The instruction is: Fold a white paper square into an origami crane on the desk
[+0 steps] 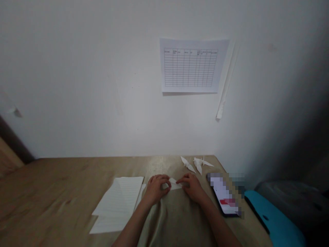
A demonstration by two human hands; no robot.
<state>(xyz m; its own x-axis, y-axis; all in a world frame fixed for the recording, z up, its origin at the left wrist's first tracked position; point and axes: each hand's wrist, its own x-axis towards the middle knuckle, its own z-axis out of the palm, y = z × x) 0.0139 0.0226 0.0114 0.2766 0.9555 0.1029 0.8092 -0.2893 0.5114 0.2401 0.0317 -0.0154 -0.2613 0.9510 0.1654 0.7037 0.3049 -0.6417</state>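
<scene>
Your white paper (175, 186) is small and folded, with a pointed peak at its far edge and a wider near part. You have it to the left of the phone (222, 194), its ends partly covered.

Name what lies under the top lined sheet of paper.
Beneath the lined sheet, more paper juts out at its near and right edges, resting on the brown tabletop. Anything else it covers is hidden.
</scene>
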